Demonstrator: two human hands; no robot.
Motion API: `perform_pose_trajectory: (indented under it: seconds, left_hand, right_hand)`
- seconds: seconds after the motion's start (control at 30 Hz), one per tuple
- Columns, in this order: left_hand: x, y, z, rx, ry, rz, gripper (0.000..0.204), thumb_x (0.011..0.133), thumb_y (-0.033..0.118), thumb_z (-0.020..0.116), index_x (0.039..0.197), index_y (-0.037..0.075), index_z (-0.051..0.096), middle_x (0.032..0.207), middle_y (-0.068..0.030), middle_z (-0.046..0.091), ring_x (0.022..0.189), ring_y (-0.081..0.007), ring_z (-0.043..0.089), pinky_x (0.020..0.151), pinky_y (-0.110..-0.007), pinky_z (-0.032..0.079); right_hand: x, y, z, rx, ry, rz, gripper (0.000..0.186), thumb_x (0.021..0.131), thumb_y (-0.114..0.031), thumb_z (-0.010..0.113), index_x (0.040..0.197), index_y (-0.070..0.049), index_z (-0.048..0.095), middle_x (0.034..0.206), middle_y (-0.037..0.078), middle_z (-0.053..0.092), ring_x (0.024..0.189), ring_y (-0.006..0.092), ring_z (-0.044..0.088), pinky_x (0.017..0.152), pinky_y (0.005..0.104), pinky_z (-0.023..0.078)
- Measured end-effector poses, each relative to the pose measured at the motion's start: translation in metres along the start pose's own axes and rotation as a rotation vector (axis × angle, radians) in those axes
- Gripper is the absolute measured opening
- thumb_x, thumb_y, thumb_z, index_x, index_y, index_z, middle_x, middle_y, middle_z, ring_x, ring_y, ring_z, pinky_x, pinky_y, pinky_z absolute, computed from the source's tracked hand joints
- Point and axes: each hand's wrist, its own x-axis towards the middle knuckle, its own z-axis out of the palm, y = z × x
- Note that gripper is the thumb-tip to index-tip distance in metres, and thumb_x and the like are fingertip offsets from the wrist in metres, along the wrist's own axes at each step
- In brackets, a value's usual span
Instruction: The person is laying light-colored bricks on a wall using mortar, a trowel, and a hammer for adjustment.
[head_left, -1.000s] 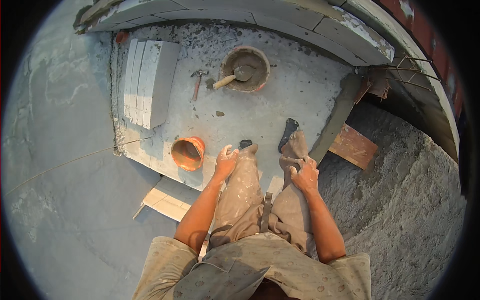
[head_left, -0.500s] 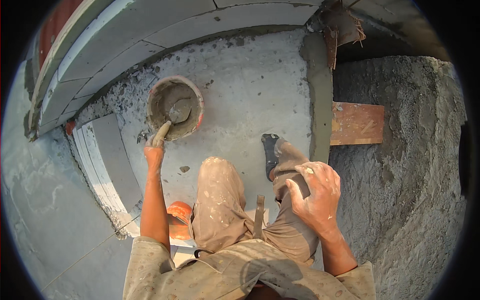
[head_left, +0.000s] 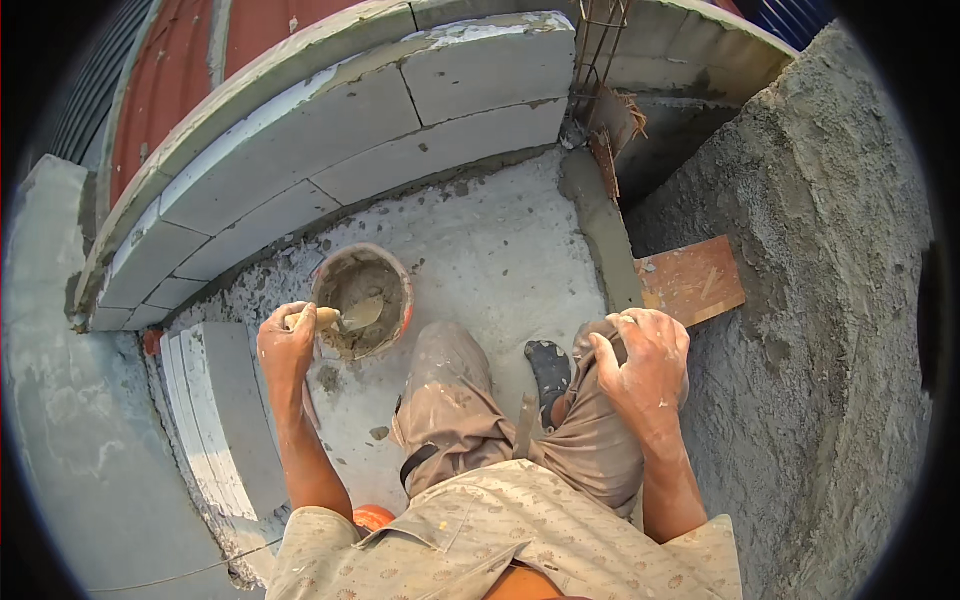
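Observation:
My left hand (head_left: 284,350) is closed around the wooden handle of a trowel (head_left: 362,314). Its metal blade reaches over the rim into a round, mortar-crusted bucket (head_left: 409,292) with reddish-orange sides. Wet grey mortar (head_left: 352,284) lies inside, and the blade is at its surface. On my bent right knee rests my right hand (head_left: 645,368), thumb apart and fingers loosely curved over the trouser cloth. It holds nothing that I can see, and pale mortar flecks mark its fingers.
A low wall of pale blocks (head_left: 370,115) curves behind the bucket. Stacked blocks (head_left: 235,420) stand at left. Rough grey wall (head_left: 800,300), a wooden board (head_left: 692,280) and a rebar cage (head_left: 600,40) are at right. An orange object (head_left: 374,517) is partly hidden beside my shirt.
The view has shifted, showing more of the block wall. My left hand has drawn back from the bucket's inside, now gripping the trowel handle at the rim. My right hand has settled onto the knee.

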Motion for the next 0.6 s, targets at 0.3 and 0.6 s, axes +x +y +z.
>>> perform_pose_trajectory:
  seconds: [0.3, 0.6]
  left_hand:
    - [-0.038, -0.003, 0.042, 0.020, 0.019, 0.196, 0.035, 0.079, 0.032, 0.067, 0.101, 0.005, 0.071, 0.095, -0.0183, 0.069, 0.087, -0.0325, 0.068, 0.077, -0.038, 0.052]
    - [-0.076, -0.004, 0.019, 0.354, -0.595, 0.401, 0.040, 0.077, 0.034, 0.070, 0.102, 0.004, 0.067, 0.086, -0.0183, 0.068, 0.081, -0.0348, 0.066, 0.072, -0.039, 0.051]
  right_hand:
    - [0.019, -0.153, 0.145, 1.465, -1.005, 0.640, 0.039, 0.093, -0.036, 0.056, 0.113, -0.003, 0.060, 0.096, 0.014, 0.066, 0.085, 0.0233, 0.065, 0.074, 0.0346, 0.052]
    - [0.001, -0.163, 0.234, 1.550, -1.150, 0.806, 0.015, 0.086, -0.016, 0.060, 0.080, -0.003, 0.063, 0.072, 0.006, 0.059, 0.061, 0.0152, 0.059, 0.053, 0.0298, 0.047]
